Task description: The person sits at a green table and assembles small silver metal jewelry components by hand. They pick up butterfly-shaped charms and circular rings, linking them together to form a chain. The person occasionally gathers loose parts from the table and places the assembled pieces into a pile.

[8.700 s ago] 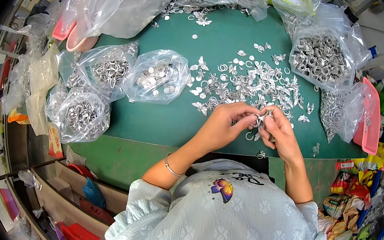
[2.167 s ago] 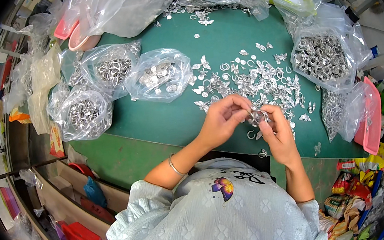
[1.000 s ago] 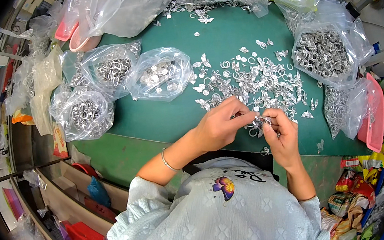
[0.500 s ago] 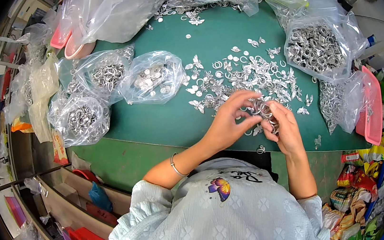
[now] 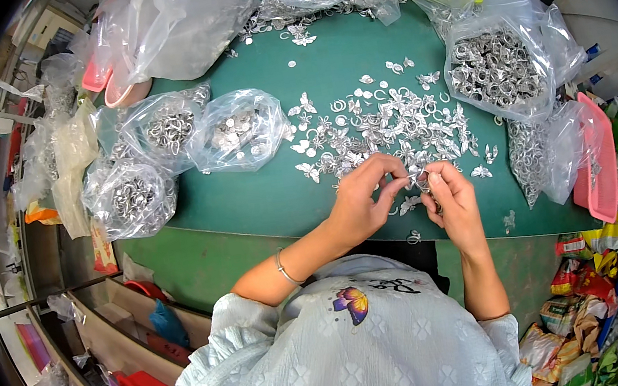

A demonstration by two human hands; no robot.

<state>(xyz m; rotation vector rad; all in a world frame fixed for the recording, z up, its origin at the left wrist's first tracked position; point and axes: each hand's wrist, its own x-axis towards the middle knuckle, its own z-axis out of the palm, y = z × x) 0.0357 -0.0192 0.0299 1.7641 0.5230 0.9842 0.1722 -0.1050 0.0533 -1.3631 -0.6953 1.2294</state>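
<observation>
Above the near edge of the green table (image 5: 279,204), my two hands meet over small silver metal pieces. My left hand (image 5: 360,203) is closed, thumb and forefinger pinching one side of a small silver ring-like piece (image 5: 417,178). The other side of it is at the fingertips of my right hand (image 5: 455,204), whose curled fingers also keep several silver pieces against the palm, mostly hidden. Just beyond the hands spreads a loose pile of silver pieces (image 5: 375,131): winged insect shapes, open rings and small discs. One ring piece (image 5: 414,237) lies at the table edge.
Clear plastic bags of silver parts ring the table: a disc bag (image 5: 236,132) and a ring bag (image 5: 132,195) at left, a large open bag (image 5: 496,71) at right. A pink tray (image 5: 596,161) stands at the right edge. Drawers (image 5: 118,305) are lower left.
My left thumb and forefinger have closed from a loose, spread position onto the small silver piece at my right fingertips. The whole view has shifted slightly.
</observation>
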